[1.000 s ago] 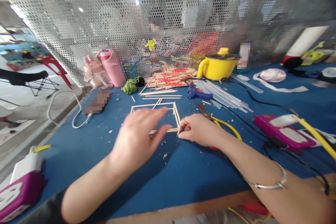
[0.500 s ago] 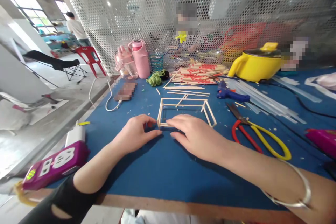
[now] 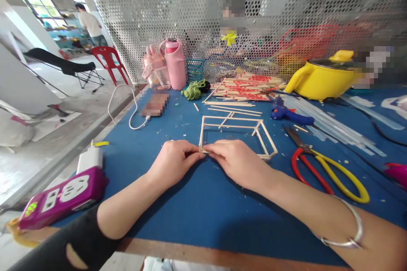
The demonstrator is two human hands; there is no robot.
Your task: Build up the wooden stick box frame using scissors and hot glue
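Stick frame resting on blue surface. Left grip pinching frame's near-left corner; right grip pinching near bar just beside that corner. Likely handling light and stiff, joints fragile: holding lightly at corners seeming safest.

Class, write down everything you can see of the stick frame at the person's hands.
The stick frame is an open, box-like outline of thin, straight, pale sticks that look wooden, joined at the corners, with short uprights between upper and lower sticks. It sits on the blue tabletop. The left hand pinches its near left corner; the right hand grips just beside it, hiding part of the near side.
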